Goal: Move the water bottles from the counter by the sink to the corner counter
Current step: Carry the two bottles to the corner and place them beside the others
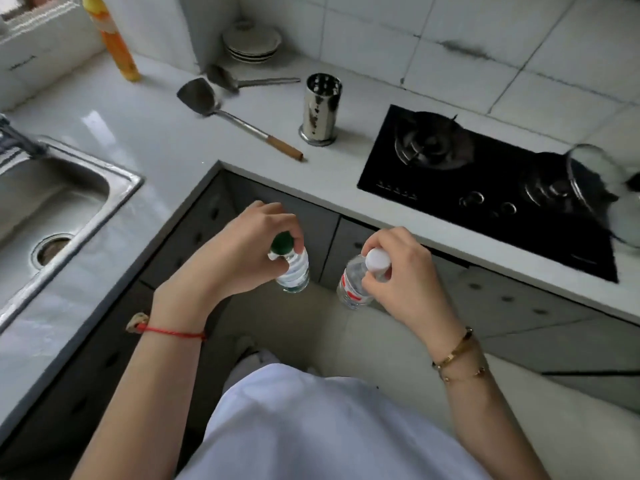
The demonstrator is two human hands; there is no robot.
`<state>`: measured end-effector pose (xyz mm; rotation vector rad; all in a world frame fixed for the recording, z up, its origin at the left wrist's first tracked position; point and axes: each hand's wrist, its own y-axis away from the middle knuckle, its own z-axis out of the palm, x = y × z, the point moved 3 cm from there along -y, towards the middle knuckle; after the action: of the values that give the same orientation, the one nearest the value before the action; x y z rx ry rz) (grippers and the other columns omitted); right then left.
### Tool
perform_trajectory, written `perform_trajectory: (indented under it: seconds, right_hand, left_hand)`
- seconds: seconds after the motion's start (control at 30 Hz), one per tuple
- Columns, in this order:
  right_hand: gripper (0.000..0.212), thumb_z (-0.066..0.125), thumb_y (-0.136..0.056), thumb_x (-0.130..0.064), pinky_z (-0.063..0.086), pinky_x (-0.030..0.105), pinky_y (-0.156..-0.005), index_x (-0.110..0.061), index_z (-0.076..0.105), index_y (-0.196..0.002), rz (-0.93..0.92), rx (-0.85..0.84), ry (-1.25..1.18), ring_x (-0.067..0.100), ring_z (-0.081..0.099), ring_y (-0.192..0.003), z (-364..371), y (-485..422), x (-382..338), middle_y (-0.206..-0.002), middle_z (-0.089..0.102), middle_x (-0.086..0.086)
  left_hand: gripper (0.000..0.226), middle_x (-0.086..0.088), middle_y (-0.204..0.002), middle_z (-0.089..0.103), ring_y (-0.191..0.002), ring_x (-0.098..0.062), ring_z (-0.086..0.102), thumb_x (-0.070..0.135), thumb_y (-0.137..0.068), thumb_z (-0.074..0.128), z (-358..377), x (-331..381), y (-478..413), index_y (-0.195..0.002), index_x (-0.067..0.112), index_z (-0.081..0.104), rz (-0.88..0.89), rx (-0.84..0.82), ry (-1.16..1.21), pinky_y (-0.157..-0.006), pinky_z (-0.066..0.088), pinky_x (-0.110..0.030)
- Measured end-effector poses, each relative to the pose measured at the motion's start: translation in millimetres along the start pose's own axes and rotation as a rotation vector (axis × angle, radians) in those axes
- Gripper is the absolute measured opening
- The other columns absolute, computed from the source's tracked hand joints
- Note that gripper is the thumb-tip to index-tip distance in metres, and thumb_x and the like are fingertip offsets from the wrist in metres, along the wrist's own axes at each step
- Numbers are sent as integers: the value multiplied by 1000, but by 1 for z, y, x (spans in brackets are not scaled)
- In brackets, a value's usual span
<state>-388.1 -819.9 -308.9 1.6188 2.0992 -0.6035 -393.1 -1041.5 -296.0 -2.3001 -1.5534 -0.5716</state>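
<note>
The person is standing in the inner corner of an L-shaped pale grey worktop (166,133), holding one bottle in each hand over the floor, clear of the worktop edge. The left hand (239,251) is wearing a red string bracelet at the wrist, and its grip is closing round the neck of a small clear plastic water bottle with a green cap (292,268); the bottle is hanging below the fingers, tilted slightly. The right hand (398,268), with gold bracelets at the wrist, is gripping the neck of a small clear plastic water bottle with a white cap and a red-and-white label (355,282); its fingers are clamped just under the cap. The two bottles are near each other but not touching.

On the left, a stainless steel sink (52,206) is sitting in the worktop. In the corner area ahead, a steel spatula with a wooden handle (235,116) is lying flat, with a steel ladle (242,81) behind it and a perforated steel utensil holder (320,109) standing upright beside them. A stack of white plates (251,43) is resting against the tiled wall, and a tall yellow and orange bottle (110,36) is standing further left. To the right, a black glass gas hob (450,181) is carrying what is probably a glass lid (595,174) at the blurred frame edge.
</note>
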Motion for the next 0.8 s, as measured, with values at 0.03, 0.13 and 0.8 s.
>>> perform_trajectory:
  seconds: [0.03, 0.13, 0.8]
  right_hand:
    - [22, 62, -71, -8, 45, 23, -62, -20, 58, -89, 38, 26, -3, 13, 51, -75, -8, 8, 10, -97, 52, -5]
    - [23, 63, -71, -5, 42, 22, -60, -19, 58, -88, 147, 109, -4, 11, 46, -69, -30, 31, 39, -95, 51, -4]
    - [26, 66, -67, -8, 51, 34, -65, -21, 58, -88, 803, 622, -8, 16, 55, -76, -131, 133, 190, -96, 54, -1]
  left_hand:
    - [35, 14, -96, 54, -92, -10, 45, 9, -72, 66, 5, 11, -11, -85, 38, 53, 44, -22, 1, -69, 39, -18]
    - [30, 14, -95, 54, -94, -11, 46, 6, -72, 65, 21, 45, -43, -86, 32, 59, 175, -81, 22, -72, 40, -20]
    - [34, 14, -92, 54, -89, -10, 48, 4, -67, 65, 154, 248, -219, -88, 31, 57, 865, -527, 64, -69, 49, -28]
